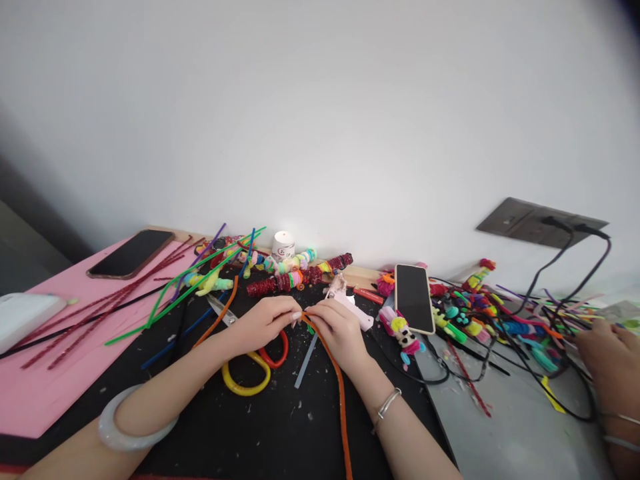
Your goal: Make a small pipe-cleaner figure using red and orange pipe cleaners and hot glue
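Note:
My left hand (265,321) and my right hand (336,327) meet at the middle of the black table top (210,427), both with fingers pinched on the end of an orange pipe cleaner (340,393). The orange stem trails from my fingertips down toward the near edge. Scissors with yellow and red handles (250,373) lie just under my left hand. A pale glue stick (305,360) lies between my wrists. A pink glue gun (350,303) rests just beyond my right hand.
Green, red, blue and purple pipe cleaners (190,287) fan out on the left over a pink board (35,393) with a phone (131,253). A second phone (414,297) and several pipe-cleaner figures (470,313) lie right. Another person's hand (607,360) reaches in at far right. Cables run to a wall socket (540,223).

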`<act>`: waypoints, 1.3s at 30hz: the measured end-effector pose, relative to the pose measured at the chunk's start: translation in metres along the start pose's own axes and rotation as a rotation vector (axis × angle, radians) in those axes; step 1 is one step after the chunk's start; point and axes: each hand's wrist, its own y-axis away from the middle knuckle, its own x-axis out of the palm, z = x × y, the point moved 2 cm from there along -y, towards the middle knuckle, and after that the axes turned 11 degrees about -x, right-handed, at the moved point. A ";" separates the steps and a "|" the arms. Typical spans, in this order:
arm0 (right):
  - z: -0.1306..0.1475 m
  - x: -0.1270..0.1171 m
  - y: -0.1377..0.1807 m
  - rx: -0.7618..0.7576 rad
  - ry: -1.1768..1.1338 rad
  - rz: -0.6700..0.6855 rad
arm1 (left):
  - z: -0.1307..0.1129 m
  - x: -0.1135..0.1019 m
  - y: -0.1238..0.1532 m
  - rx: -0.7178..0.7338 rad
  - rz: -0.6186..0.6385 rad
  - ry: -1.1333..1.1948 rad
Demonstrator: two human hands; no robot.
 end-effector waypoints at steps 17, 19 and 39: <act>-0.004 -0.006 0.000 0.115 0.055 -0.111 | -0.005 -0.002 0.003 -0.109 -0.050 0.088; -0.004 -0.006 0.001 0.118 0.059 -0.114 | -0.006 -0.002 0.003 -0.113 -0.052 0.098; -0.025 -0.022 0.023 0.625 0.583 0.125 | 0.000 -0.007 0.003 -0.141 -0.115 0.287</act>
